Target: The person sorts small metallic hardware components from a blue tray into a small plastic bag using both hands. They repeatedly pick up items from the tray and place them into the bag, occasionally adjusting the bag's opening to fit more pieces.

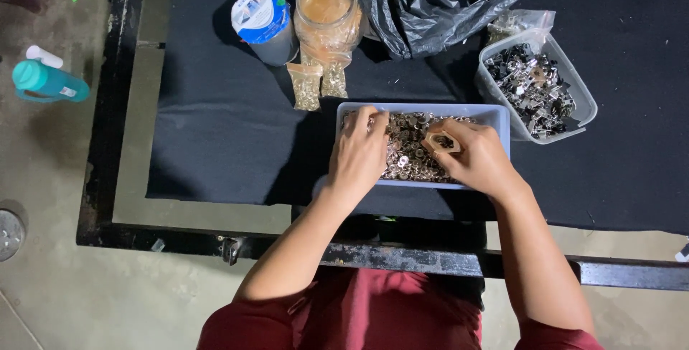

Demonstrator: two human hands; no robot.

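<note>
While the head camera looks straight down, both bare hands rest inside a shallow pale-blue tray [495,114] filled with small silvery metal fittings [407,155], which sits on a black cloth [230,127] spread over a dark metal-framed table [108,178]. The left hand [359,152] lies palm down on the heap at the tray's left end, its fingers spread a little apart and curled into the pieces, gripping nothing that can be made out. The right hand [477,156] is at the tray's right side, its fingers and thumb pinched together on a small tan hexagonal piece [442,140] held just above the heap. To the right of the tray stands a clear plastic tub [585,102] of darker metal clips. Beyond the tray lie two small clear bags of brass-coloured parts [318,84], touching a glass jar [327,9] with tan contents; just beside the jar stands a blue and white cylindrical container [264,20]. A crumpled black plastic bag [438,5] lies at the table's far edge. On the concrete floor to the left lies a teal bottle [47,81].
</note>
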